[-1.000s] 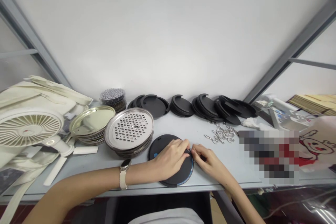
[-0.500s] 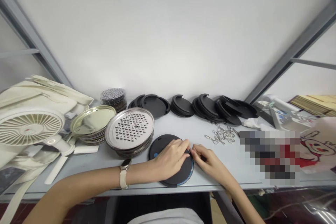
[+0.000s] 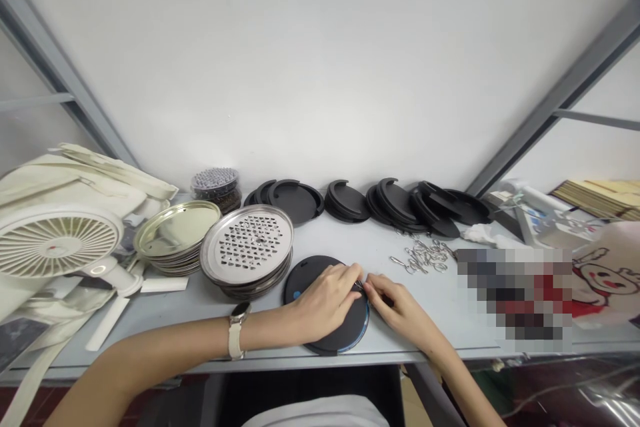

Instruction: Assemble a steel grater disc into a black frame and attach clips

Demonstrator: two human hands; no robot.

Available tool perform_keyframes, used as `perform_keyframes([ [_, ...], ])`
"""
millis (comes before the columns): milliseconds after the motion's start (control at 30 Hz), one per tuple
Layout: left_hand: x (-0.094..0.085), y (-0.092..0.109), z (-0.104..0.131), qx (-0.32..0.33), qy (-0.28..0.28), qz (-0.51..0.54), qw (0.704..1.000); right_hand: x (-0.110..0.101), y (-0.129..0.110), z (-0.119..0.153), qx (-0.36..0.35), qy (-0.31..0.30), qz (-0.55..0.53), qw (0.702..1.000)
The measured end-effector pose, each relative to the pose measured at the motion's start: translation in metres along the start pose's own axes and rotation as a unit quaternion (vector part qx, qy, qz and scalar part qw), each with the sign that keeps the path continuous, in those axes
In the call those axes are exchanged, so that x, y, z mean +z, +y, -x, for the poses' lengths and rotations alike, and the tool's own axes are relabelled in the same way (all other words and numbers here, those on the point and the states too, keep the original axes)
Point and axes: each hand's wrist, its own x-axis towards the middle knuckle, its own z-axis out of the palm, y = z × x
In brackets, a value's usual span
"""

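A black round disc with a blue-edged rim lies near the front edge of the table. My left hand, with a watch at the wrist, reaches across the disc, its fingers closed. Just right of the disc's rim is my right hand, thumb and index finger pinched. Between the fingertips of both hands shows a small metal clip, mostly hidden. Loose metal clips lie in a pile farther back, to the right.
Left of the disc stand a stack of perforated metal plates and a stack of gold-coloured discs. A white fan is at far left. Black round trays line the wall. A printed bag lies at right.
Both hands stay almost in place. A little more of the metal clip shows between the fingertips now.
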Motion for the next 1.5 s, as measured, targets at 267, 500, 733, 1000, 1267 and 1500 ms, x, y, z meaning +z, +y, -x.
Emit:
perform_keyframes([
  [267,0.0013,-0.0012,0.001,0.0,0.018,0.035,0.999,-0.0016,-0.0026,-0.0002,-0.024,-0.007,0.011,1.0],
  [500,0.0006,-0.0013,0.0003,0.007,0.003,0.01,1.0,-0.0014,-0.0034,-0.0008,-0.023,-0.004,0.002,1.0],
  [733,0.0006,-0.0025,0.0006,0.01,0.001,0.009,1.0,-0.0019,-0.0045,-0.0004,-0.003,0.0,-0.005,1.0],
  [1000,-0.0021,-0.0002,0.0002,0.01,-0.006,0.011,1.0,-0.0019,-0.0044,-0.0008,-0.008,0.0,-0.004,1.0],
  [1267,-0.0026,-0.0012,-0.0005,0.001,0.0,0.046,0.999,-0.0027,-0.0052,-0.0009,-0.011,0.005,-0.003,1.0],
  [1500,-0.0004,-0.0029,-0.001,0.0,0.005,0.047,0.999,-0.0018,-0.0036,-0.0008,-0.015,0.009,0.006,1.0],
])
